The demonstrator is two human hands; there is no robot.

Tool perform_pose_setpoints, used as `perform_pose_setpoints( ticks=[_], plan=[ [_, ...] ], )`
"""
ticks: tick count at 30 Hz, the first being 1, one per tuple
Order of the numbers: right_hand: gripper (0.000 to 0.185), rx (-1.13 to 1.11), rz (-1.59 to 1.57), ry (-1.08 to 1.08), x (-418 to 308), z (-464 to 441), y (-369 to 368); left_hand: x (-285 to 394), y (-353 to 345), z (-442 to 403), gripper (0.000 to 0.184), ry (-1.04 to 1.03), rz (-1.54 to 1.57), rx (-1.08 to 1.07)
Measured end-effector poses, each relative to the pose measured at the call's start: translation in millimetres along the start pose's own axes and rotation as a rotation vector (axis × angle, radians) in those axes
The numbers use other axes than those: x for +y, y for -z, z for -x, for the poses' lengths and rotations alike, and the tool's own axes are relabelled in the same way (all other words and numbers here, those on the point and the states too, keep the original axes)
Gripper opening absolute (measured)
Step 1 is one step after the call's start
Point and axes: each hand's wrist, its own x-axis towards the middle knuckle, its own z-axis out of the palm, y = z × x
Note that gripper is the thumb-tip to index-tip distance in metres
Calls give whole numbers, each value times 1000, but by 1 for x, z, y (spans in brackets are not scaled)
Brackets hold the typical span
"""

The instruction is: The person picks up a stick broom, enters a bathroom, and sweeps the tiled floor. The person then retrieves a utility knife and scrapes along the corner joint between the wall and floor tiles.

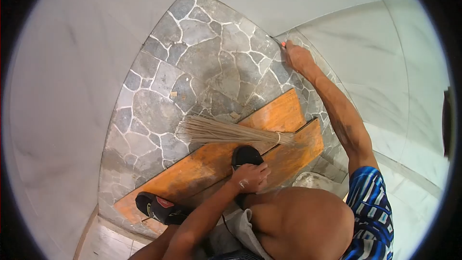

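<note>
My right hand (299, 58) reaches far forward to the foot of the wall, its fingers closed on a small tool with an orange end (284, 44). Most of that tool is hidden by the fingers and its kind does not show. My left hand (251, 177), with whitish smears on it, is held low beside my dark shoe (246, 156). Its fingers are curled in, and whatever they may hold is hidden. Ahead of it a bundled stick broom (231, 131) lies across the orange wooden boards (192, 168), its bristles spread to the left.
Pale marbled walls (67, 91) rise on both sides of the stone-patterned tile floor (207, 43) and meet in a corner. My other shoe (156, 207) stands on the boards at left. A whitish round container (315, 181) is partly hidden behind my knee. Small crumbs (173, 94) lie on the tiles.
</note>
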Motion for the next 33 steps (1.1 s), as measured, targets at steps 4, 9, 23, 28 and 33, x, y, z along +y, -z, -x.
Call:
perform_pose_setpoints(
  ticks=[4,9,23,28,33],
  plan=[
    [30,-118,130,-93,23,21,9,-2,2,-4,20,-4,-38,-6],
    [32,-371,-1340,-577,-14,36,32,3,7,-8,21,0,-43,-20],
    [26,-290,-1567,-369,-65,29,13,11,10,-25,16,-14,-53,-10],
    [22,-195,-1498,-602,-67,16,-12,11,8,-24,16,0,-92,-10],
    [18,8,-1918,-761,-91,-3,-3,7,6,-19,18,-5,-62,-24]
  ],
)
